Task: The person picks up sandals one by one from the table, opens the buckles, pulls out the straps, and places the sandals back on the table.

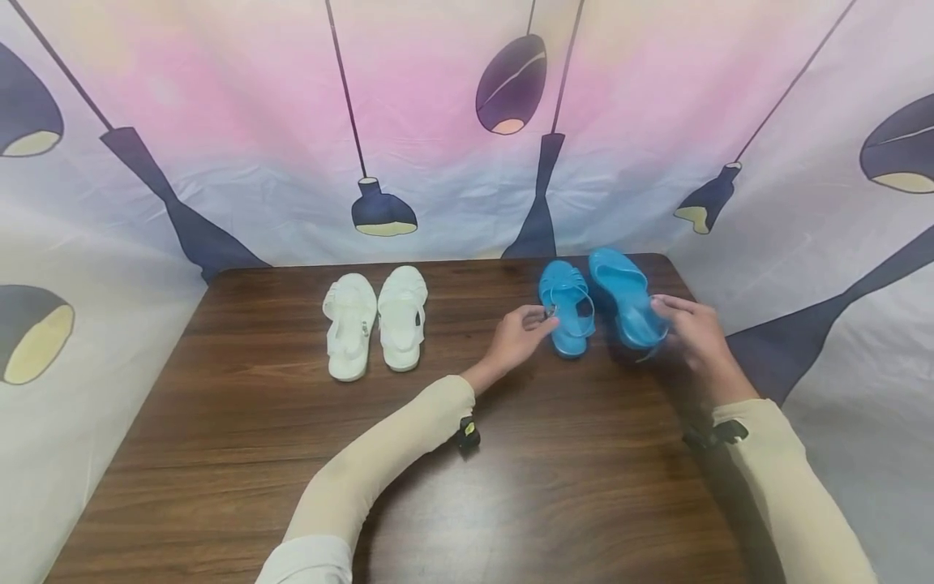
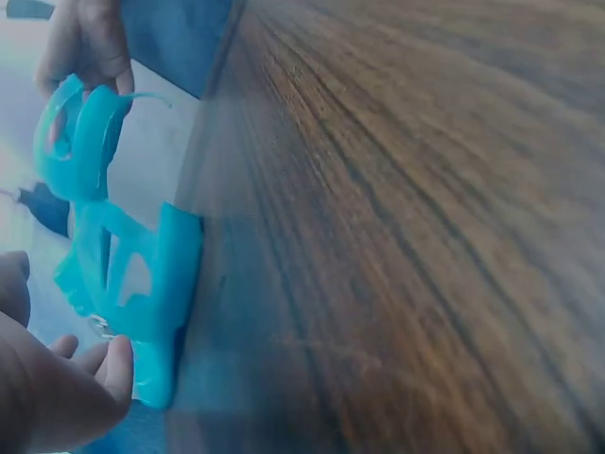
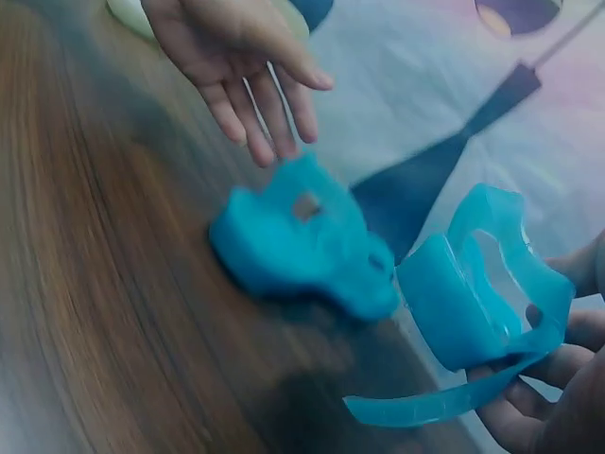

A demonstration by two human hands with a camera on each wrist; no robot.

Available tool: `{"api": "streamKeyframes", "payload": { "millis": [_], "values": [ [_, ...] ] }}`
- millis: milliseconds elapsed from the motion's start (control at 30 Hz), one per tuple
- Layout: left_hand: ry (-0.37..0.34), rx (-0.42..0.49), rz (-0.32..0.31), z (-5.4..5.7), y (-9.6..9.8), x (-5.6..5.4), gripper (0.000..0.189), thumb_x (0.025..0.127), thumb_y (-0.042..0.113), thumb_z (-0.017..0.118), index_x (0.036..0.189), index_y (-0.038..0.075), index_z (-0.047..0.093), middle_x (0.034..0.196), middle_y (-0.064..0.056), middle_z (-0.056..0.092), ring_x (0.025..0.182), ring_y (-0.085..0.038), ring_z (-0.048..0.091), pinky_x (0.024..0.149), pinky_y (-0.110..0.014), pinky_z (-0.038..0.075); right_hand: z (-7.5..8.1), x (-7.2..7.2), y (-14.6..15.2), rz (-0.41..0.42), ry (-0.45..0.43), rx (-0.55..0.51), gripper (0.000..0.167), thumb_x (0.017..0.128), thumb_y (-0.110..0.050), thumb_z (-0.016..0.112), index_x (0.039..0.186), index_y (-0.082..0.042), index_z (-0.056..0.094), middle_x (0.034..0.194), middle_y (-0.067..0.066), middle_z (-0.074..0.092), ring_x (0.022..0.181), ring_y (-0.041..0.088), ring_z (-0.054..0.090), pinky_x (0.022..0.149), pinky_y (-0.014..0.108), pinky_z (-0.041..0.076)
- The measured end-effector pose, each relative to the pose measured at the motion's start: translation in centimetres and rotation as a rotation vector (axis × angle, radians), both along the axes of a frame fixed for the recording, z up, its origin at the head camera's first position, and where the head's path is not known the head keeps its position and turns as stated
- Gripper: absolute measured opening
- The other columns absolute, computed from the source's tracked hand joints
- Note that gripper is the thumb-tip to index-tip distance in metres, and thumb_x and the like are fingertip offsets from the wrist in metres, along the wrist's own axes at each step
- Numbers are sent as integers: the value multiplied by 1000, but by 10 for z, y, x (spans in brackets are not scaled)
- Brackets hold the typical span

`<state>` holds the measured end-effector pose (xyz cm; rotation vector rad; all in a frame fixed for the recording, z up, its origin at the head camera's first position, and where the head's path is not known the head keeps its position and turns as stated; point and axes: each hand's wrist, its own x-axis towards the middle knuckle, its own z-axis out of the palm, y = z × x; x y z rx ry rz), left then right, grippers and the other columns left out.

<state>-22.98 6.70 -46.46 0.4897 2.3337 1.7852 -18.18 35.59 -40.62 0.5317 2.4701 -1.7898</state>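
Note:
A pair of blue sandals is at the table's far right. The left blue sandal point(image 1: 567, 347) sits sole down, its ankle strap looped across the heel. Beside its metal buckle point(image 2: 100, 326) is my left hand point(image 1: 520, 339), palm toward the shoe, fingers extended and fingertips right at the strap. My right hand point(image 1: 699, 337) grips the right blue sandal point(image 1: 619, 280) around its heel end, fingers wrapped beneath in the right wrist view. That sandal is tilted, heel raised. Its loose strap point(image 3: 416, 409) hangs unfastened, free end sticking out.
Two white sandals point(image 1: 352, 320) stand side by side at the far left of the brown wooden table point(image 1: 511, 487). A curtain point(image 1: 438, 105) printed with lamps hangs just behind the table's far edge and along both sides.

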Motion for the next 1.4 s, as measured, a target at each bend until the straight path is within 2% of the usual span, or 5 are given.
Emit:
{"api": "streamKeyframes", "payload": {
  "millis": [200, 433, 600, 1033, 1400],
  "values": [
    [87, -36, -55, 18, -10, 16, 48, 100, 40, 66, 136, 9, 62, 133, -7, 67, 122, -20, 64, 96, -34, 56, 20, 18, -23, 26, -5, -7, 74, 100, -52, 59, 155, -6, 42, 160, 17, 39, 138, 31, 46, 99, 28, 52],
    [91, -49, -112, 41, -17, 38, 58, 99, 49, 65, 143, 12, 58, 136, -6, 66, 119, -15, 66, 93, -35, 58, 37, 37, -56, 93, 5, -49, 72, 100, -49, 60, 155, -6, 42, 161, 18, 38, 144, 39, 42, 115, 54, 38],
    [105, -26, -117, 51, -28, 49, 60, 99, 49, 65, 144, 11, 57, 137, -7, 65, 118, -14, 67, 92, -33, 58, 37, 46, -83, 121, 33, -37, 65, 100, -46, 63, 150, -7, 50, 156, 18, 44, 140, 39, 44, 115, 58, 37],
    [74, -73, -30, 52, -71, 62, 54, 94, 51, 71, 132, 12, 69, 130, -2, 70, 113, -13, 70, 91, -33, 58, 12, 55, -141, 230, 88, -35, 53, 97, -44, 70, 140, -13, 63, 142, 13, 60, 125, 31, 59, 104, 49, 51],
    [61, -71, -25, 51, -108, 73, 33, 93, 28, 77, 117, 6, 75, 120, -8, 72, 108, -20, 72, 88, -32, 59, -3, 62, -174, 310, 81, -35, 47, 97, -43, 69, 134, -13, 68, 135, 9, 67, 122, 27, 62, 100, 48, 53]
  ]
}}
